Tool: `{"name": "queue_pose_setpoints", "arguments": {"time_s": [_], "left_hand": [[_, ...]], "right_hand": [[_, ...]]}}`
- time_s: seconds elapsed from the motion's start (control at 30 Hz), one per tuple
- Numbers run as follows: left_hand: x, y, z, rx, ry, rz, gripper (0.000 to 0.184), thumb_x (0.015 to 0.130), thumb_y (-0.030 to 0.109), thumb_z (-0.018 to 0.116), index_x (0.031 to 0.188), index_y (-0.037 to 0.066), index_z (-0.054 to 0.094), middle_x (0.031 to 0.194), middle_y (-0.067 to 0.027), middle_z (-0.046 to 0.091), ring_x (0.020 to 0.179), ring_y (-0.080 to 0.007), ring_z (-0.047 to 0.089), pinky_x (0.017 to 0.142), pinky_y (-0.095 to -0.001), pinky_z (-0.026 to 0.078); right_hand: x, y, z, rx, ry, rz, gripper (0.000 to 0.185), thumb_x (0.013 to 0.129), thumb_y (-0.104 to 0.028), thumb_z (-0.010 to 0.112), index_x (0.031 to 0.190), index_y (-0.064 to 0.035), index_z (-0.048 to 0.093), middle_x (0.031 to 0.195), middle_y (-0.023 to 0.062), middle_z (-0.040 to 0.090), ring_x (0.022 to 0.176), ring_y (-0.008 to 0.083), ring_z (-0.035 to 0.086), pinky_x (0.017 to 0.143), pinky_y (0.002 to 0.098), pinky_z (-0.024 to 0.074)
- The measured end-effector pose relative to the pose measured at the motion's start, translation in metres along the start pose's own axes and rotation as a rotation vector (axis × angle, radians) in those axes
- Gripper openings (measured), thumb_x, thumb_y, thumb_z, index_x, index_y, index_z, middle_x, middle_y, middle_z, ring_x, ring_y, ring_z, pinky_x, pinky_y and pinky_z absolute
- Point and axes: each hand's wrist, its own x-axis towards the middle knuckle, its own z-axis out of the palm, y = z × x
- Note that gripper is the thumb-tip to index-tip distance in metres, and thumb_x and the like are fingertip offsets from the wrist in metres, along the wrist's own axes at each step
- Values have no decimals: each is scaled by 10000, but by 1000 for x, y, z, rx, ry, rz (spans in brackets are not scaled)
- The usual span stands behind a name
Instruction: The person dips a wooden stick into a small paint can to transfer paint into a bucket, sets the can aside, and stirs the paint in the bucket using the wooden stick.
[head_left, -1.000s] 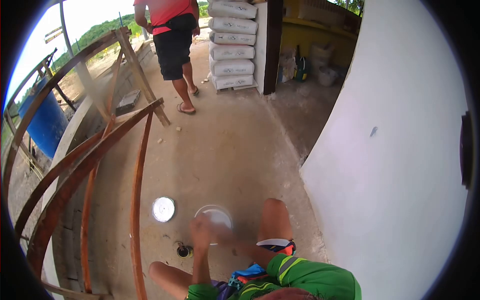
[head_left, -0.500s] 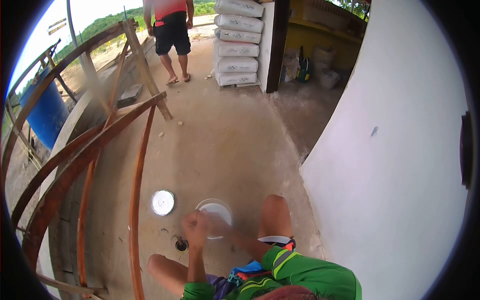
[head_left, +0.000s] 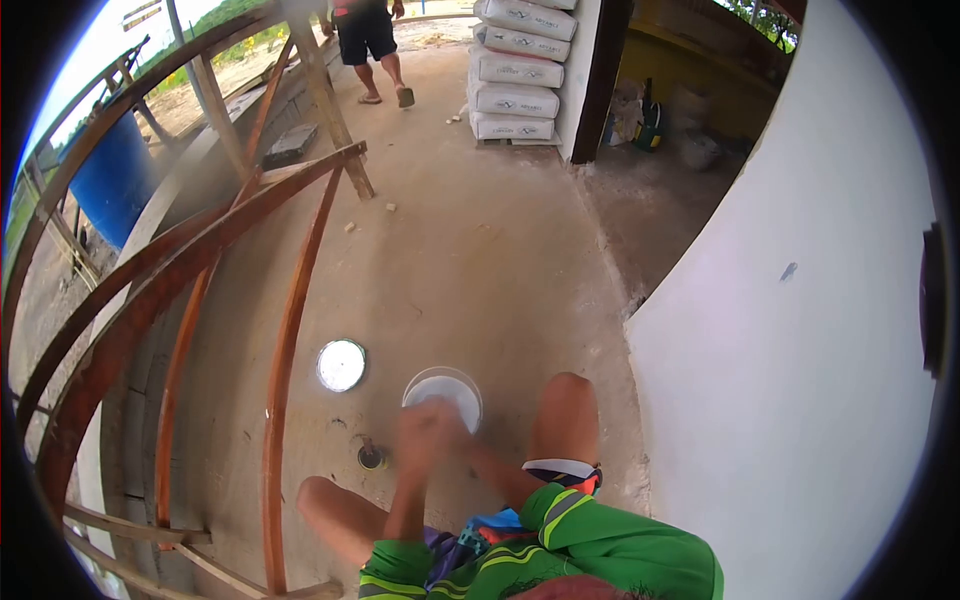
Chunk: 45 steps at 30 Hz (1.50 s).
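"What's over on the left?"

"Reddish-brown wooden bars (head_left: 285, 400), some curving in the view, with a blue barrel (head_left: 112, 180) behind them."

"And farther up?"

"A person (head_left: 366, 40) in black shorts and sandals, cut off by the top edge, one sole showing. To the right of that person, white sacks (head_left: 515, 98) are piled in a stack."

"Beyond the sacks?"

"A dark post (head_left: 605, 80), then a dim room where a green container (head_left: 650, 125) stands on the floor. Nearer, a white wall (head_left: 790, 400) bears a small dark mark (head_left: 789, 271)."
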Motion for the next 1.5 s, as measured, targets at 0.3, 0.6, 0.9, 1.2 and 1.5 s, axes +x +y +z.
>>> {"name": "queue_pose_setpoints", "arguments": {"time_s": [0.3,0.6,0.9,1.2,1.5], "left_hand": [[37,11,-6,-233,13,-92,442,947,184,609,554,60,449,508,9,500,439,-45,451,419,-239,329],[64,22,3,-161,-23,-272,436,927,162,625,552,65,425,494,21,471,459,-28,440,438,-242,328],[52,15,-14,-154,4,-300,439,934,159,617,553,78,413,500,35,427,459,-30,462,435,-230,334],[60,12,-28,-102,-50,-297,408,928,161,607,574,72,424,512,27,449,474,-27,456,446,-233,335],[62,-7,-17,-69,-6,-176,402,924,147,611,575,76,425,504,31,434,451,-27,440,416,-234,316]], "right_hand": [[29,-42,-19,-69,6,76,109,857,-94,621,919,-4,606,797,99,644,766,133,571,693,339,483],[37,-43,0,-85,202,54,174,830,-78,654,983,0,624,804,77,649,832,162,654,712,327,502],[29,-11,6,51,72,170,182,822,-108,682,894,17,571,806,56,649,751,136,606,661,307,471],[39,-2,14,-251,27,-143,169,830,-84,654,953,10,587,800,58,639,716,185,608,659,314,481],[47,-3,-3,-220,-34,-56,88,814,-57,649,809,13,596,717,62,653,712,155,639,606,318,484]]}}
